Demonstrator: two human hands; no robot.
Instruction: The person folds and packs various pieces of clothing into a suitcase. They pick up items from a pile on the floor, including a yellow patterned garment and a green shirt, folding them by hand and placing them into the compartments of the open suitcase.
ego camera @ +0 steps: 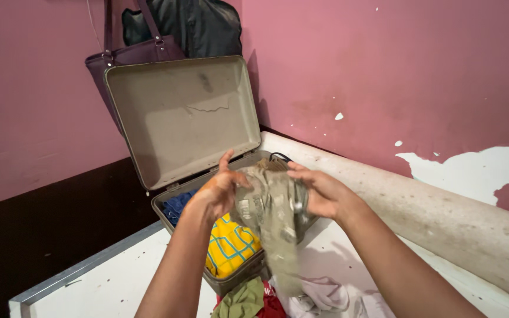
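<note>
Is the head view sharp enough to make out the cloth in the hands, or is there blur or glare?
Head view: even, soft light, no glare; the olive garment is slightly motion-blurred between left hand and right hand; the open suitcase lid is sharp, casting a shadow on the pink wall.

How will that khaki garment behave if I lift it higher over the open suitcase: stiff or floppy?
Probably floppy: the khaki garment bunches between the left hand and right hand, and its lower part hangs limp. Likely light, since the fingers alone hold it up. The dangling end may drag on the clothes pile beside the suitcase.
</note>
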